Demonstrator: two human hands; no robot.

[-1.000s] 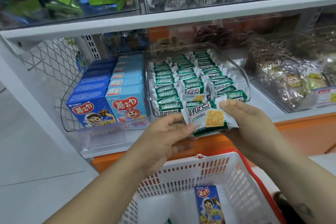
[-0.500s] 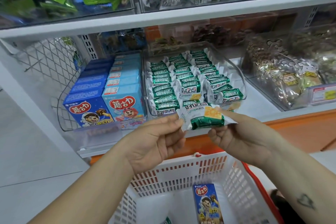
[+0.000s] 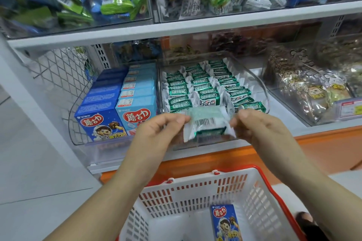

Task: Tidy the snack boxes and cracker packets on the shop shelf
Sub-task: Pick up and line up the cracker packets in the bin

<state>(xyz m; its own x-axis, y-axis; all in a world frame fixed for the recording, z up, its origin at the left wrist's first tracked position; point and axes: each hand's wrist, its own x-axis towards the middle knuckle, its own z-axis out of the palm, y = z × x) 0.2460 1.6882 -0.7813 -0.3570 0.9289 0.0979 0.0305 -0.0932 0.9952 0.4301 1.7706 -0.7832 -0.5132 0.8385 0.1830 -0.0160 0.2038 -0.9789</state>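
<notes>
A green-and-white cracker packet is held flat between both hands, its barcode side up, just in front of the clear bin. My left hand pinches its left end and my right hand pinches its right end. Inside that bin lie three rows of matching cracker packets. Dark blue snack boxes and light blue snack boxes stand in rows in the wire-sided bin to the left.
A white basket with a red rim sits below my hands, one blue snack box lying in it. Clear bins of wrapped sweets fill the upper shelf. Bagged snacks sit at the right. An orange ledge runs under the shelf.
The packet has been turned over from its front face to its barcode side and lifted toward the bin's front edge. Both hands kept hold of its ends.
</notes>
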